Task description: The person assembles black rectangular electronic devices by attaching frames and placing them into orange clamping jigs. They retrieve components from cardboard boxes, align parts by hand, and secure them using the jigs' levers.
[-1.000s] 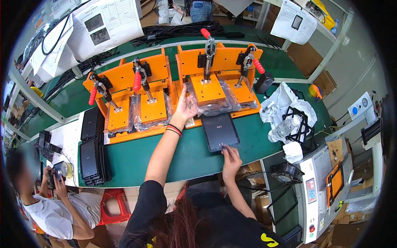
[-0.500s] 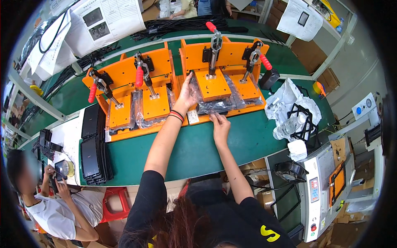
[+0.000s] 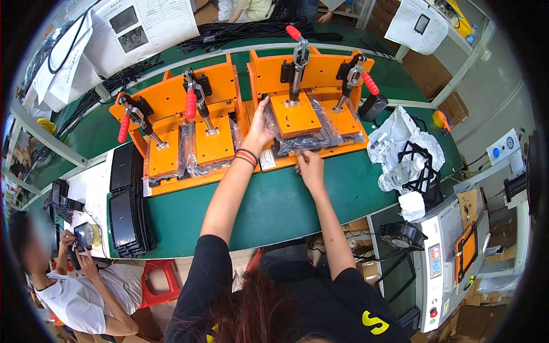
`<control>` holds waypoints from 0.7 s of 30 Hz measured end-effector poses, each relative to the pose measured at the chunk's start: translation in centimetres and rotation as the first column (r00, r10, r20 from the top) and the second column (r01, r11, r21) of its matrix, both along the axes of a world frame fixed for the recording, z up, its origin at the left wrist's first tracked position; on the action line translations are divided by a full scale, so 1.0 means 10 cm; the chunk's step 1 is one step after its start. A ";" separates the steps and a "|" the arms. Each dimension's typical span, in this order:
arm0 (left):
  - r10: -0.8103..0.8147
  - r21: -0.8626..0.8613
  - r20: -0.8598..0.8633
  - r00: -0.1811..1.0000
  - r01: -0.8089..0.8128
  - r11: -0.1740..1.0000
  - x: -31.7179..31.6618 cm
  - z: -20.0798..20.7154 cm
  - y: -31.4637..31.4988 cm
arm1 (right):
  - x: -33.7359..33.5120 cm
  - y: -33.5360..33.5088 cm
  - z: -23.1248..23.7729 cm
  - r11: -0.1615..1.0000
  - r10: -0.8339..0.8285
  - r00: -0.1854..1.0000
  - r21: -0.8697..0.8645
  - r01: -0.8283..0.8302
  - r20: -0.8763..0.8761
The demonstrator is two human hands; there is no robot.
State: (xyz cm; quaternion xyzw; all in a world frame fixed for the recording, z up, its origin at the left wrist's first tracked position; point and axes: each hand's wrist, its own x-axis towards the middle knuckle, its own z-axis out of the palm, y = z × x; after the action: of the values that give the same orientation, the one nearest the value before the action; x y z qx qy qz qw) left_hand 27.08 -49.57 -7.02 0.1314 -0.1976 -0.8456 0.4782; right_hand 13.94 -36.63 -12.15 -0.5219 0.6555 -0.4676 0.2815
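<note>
My left hand lies along the left side of an orange press block, its fingers stretched out against the clear plastic film there. The same film sticks out crumpled below the block, over a dark flat part. Just in front of it, my right hand has its fingers curled together by the fixture's front edge; what they pinch is hidden. A toggle clamp with a red handle stands upright behind the block, its rod on the block's top. Beside it is another orange block under its own clamp.
Left stands a second orange fixture with two clamps and film-wrapped parts. Stacked black frames lie on the green table. White wrapping and a clear bottle are at right. A co-worker sits at lower left.
My right hand has shifted slightly right and up along the fixture's front edge, its fingers more curled. My left hand stays beside the block.
</note>
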 end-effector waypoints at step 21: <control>0.870 -0.868 0.476 -0.129 0.092 0.488 0.16 -0.20 1.31 | -0.12 -1.45 2.44 0.669 -0.237 0.949 -0.743 0.006 -0.206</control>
State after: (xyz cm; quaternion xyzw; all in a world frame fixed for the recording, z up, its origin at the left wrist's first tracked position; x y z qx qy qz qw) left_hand 28.71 -36.51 -9.00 0.5296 -0.6864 -0.1389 0.4786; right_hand 12.70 -51.09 12.25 -0.6071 0.4793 -0.6285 -0.0815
